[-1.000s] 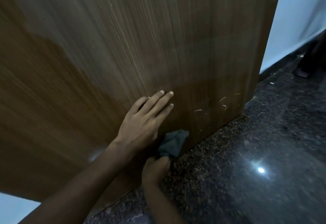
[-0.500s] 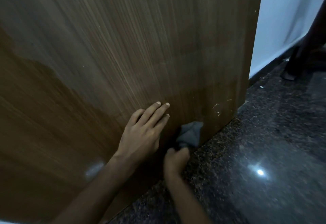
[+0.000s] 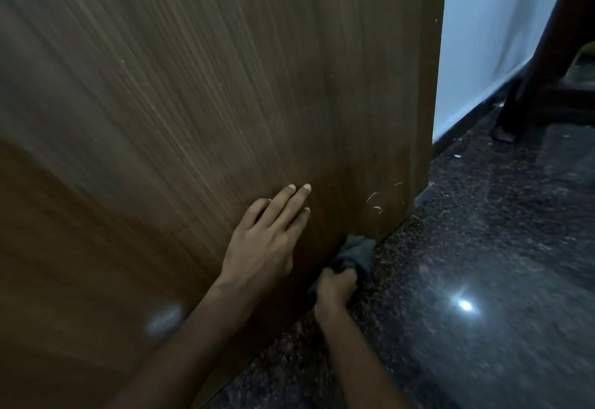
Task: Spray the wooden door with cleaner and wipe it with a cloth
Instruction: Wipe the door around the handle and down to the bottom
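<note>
The brown wooden door (image 3: pixel 199 102) fills most of the view, with pale scratches near its lower right corner. My left hand (image 3: pixel 267 241) lies flat on the door, fingers spread upward. Below and to the right of it, my right hand (image 3: pixel 335 289) is clenched on a grey cloth (image 3: pixel 355 252). The cloth is pressed against the bottom edge of the door, close to the floor. No spray bottle is in view.
A dark speckled stone floor (image 3: pixel 483 279) stretches to the right, with a bright light reflection on it. A white wall (image 3: pixel 483 38) stands past the door's edge. A dark wooden furniture leg (image 3: pixel 544 64) rises at the far right.
My right hand has slid the cloth rightward along the door's bottom edge, toward the scratched corner. My left hand stays flat on the door.
</note>
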